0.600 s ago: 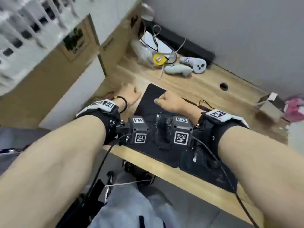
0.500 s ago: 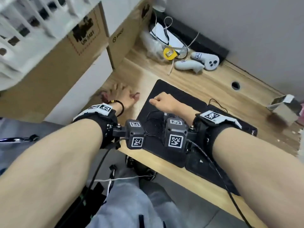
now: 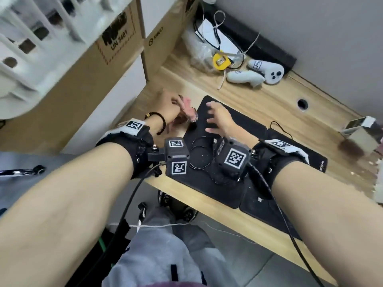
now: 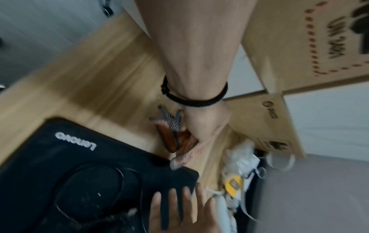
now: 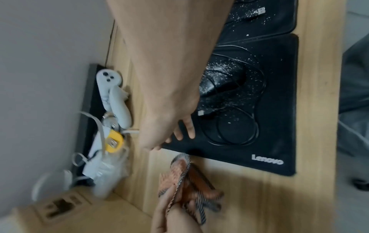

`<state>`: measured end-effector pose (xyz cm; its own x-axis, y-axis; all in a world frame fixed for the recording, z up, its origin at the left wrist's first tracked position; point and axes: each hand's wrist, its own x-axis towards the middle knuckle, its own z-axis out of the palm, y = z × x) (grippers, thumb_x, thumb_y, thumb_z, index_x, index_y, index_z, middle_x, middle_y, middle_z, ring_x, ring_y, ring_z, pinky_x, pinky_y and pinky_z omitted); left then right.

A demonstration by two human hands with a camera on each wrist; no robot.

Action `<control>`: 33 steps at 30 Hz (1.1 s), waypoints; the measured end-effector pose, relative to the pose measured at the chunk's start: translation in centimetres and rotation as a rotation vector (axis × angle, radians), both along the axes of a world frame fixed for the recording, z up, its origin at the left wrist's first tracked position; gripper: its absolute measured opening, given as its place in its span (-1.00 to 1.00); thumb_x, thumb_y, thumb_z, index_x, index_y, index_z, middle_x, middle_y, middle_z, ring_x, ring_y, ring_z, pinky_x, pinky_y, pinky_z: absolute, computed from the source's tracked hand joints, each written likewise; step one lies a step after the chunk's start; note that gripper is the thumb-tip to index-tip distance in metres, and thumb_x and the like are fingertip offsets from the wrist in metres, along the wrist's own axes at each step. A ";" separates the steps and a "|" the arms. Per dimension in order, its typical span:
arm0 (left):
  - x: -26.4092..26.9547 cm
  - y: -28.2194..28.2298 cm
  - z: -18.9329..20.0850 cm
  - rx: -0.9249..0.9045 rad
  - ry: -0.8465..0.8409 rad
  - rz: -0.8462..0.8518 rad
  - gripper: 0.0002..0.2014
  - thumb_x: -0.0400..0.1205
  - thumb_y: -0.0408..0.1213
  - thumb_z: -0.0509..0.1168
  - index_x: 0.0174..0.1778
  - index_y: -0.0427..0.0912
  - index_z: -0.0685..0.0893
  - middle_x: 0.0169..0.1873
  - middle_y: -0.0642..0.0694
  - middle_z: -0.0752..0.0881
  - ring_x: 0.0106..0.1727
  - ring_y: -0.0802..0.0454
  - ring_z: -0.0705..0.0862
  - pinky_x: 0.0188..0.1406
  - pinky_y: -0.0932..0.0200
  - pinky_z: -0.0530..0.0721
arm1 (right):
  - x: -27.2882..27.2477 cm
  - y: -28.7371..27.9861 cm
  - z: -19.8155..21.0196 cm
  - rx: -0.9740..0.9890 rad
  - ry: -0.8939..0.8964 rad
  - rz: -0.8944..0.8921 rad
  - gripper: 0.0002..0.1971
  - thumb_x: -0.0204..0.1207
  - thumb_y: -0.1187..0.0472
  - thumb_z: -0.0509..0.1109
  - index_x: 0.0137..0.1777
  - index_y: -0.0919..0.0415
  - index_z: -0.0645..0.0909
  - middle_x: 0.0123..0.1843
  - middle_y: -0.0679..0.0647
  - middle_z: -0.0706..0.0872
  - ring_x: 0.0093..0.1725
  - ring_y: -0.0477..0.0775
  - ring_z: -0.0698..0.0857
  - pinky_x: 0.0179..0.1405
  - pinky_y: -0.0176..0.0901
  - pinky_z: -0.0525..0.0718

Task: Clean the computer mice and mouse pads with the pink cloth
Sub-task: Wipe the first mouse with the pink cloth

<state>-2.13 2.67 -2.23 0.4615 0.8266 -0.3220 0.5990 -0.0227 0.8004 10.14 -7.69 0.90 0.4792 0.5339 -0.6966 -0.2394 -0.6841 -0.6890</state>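
Pink cloth (image 5: 180, 178), bunched with a grey striped edge, lower centre. Black mouse (image 5: 220, 78), dusted white, lies on a speckled black pad (image 5: 279, 110), its cable looped; second pad (image 5: 279, 15) at top.

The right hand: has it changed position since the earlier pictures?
Yes. The right hand was a fist resting on the black mouse pad; now its fingers are spread and it hovers nearer the pad's far left corner.

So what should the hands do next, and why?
Probably bring the cloth, which the left hand holds, across onto the mouse pad and start wiping. The black mouse and pad are speckled with white crumbs, and the right hand hovers open over the pad's corner, perhaps ready to steady it.
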 end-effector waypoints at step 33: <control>8.4 -10.6 3.5 -0.475 -0.124 -0.228 -0.83 0.37 -0.32 0.12 -0.44 -0.15 0.60 -0.44 -0.14 0.67 -0.61 0.02 0.50 -0.63 0.28 0.37 | 4.8 -10.2 -1.3 -0.031 0.084 -0.138 -0.75 0.38 0.17 0.42 0.04 0.17 0.77 0.03 0.19 0.81 0.06 0.20 0.77 0.14 0.09 0.67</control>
